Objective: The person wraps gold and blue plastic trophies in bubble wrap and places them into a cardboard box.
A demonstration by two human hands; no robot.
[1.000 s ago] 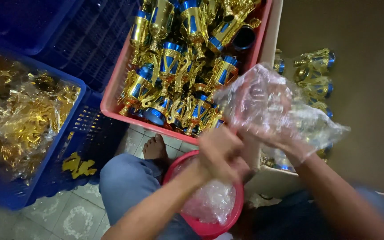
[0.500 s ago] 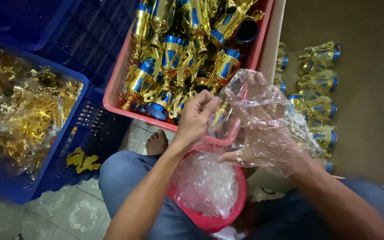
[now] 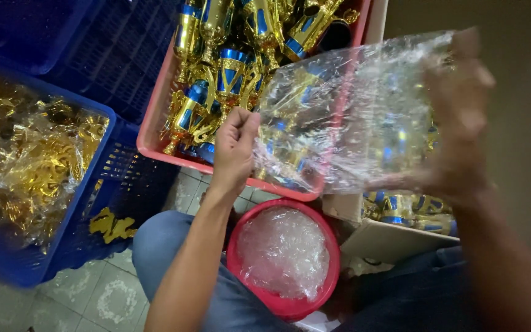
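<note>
A clear plastic bag [image 3: 345, 117] is stretched between my two hands above a pink crate. My left hand [image 3: 233, 150] pinches the bag's left edge with closed fingers. My right hand [image 3: 459, 117], blurred, is inside or behind the bag's right side and holds it up. The pink crate [image 3: 155, 132] holds several gold and blue trophy cups [image 3: 222, 67]. Whether anything lies inside the bag I cannot tell.
A red round bucket [image 3: 284, 304] with crumpled clear plastic [image 3: 281, 249] sits between my knees. A blue crate [image 3: 81, 203] at the left holds gold parts wrapped in plastic [image 3: 26, 160]. A cardboard box [image 3: 394, 237] at the right holds more gold and blue cups [image 3: 401, 206]. A yellow piece [image 3: 112, 224] lies by the blue crate.
The bag has been pulled wider and lifted over the pink crate. My left hand moved left along its edge and my right hand rose to the right.
</note>
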